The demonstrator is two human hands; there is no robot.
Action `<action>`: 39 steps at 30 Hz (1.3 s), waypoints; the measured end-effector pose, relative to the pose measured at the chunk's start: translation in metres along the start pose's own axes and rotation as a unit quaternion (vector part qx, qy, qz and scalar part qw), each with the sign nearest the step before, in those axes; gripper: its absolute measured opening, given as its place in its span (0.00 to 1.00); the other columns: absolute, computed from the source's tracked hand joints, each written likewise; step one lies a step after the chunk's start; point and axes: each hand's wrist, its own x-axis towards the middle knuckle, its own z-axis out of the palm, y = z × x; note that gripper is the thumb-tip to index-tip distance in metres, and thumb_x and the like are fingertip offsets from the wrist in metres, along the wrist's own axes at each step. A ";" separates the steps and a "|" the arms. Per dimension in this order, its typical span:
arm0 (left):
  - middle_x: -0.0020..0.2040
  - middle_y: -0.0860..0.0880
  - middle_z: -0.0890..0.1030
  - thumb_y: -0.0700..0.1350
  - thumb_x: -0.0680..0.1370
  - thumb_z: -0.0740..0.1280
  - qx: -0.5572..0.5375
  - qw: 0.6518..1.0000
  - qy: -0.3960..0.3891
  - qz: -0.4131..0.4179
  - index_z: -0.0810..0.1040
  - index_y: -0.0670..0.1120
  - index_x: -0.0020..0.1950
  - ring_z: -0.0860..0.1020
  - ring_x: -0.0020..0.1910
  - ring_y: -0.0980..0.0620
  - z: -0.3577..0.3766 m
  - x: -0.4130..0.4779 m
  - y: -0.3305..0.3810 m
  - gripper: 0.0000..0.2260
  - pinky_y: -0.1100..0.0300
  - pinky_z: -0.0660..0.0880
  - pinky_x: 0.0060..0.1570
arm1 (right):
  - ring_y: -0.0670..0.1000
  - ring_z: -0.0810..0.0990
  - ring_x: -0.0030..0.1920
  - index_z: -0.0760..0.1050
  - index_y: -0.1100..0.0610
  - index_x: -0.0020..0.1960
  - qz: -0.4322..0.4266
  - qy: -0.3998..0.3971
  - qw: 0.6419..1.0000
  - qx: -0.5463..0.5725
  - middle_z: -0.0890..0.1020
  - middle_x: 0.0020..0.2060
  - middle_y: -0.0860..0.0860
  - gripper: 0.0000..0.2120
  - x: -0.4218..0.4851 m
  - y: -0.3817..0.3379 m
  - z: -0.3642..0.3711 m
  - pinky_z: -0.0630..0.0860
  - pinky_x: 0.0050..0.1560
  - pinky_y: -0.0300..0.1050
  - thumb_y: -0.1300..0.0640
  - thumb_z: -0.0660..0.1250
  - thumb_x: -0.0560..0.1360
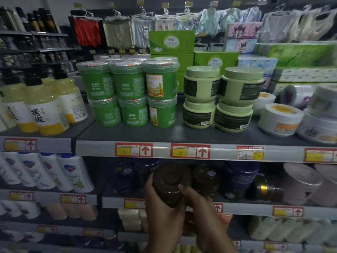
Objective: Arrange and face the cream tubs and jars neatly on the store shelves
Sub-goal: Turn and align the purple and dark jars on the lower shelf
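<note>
Upper shelf (164,134): bare strip along the front edge, passable. Green tubs (127,99) and pale green jars (218,99) stacked two high, narrow gap between the stacks. Lower bay: price rail (228,152) close overhead, purple jars (238,178) fill the back, dark jar (169,181) blocks the front, brown jar (206,179) just right of it.
</note>
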 end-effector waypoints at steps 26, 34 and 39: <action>0.75 0.57 0.68 0.35 0.73 0.77 0.109 0.988 -0.091 -0.051 0.54 0.70 0.73 0.68 0.76 0.58 0.020 0.000 -0.018 0.46 0.51 0.70 0.75 | 0.56 0.87 0.49 0.80 0.53 0.57 -0.050 0.060 0.996 0.033 0.89 0.39 0.51 0.07 0.026 -0.021 -0.009 0.81 0.44 0.50 0.57 0.72 0.79; 0.76 0.55 0.64 0.37 0.73 0.78 0.172 0.982 -0.080 -0.021 0.54 0.65 0.74 0.67 0.77 0.55 0.024 -0.005 -0.024 0.44 0.56 0.66 0.76 | 0.59 0.86 0.55 0.78 0.52 0.62 -0.048 0.067 0.996 0.035 0.88 0.52 0.57 0.16 0.038 -0.016 -0.005 0.83 0.55 0.58 0.51 0.76 0.76; 0.80 0.54 0.59 0.37 0.75 0.76 0.152 0.981 -0.108 -0.056 0.46 0.65 0.77 0.62 0.79 0.56 0.027 -0.005 -0.019 0.48 0.62 0.62 0.74 | 0.61 0.86 0.55 0.76 0.50 0.59 -0.037 0.067 0.996 0.051 0.88 0.53 0.57 0.15 0.046 -0.013 -0.007 0.82 0.49 0.55 0.52 0.77 0.76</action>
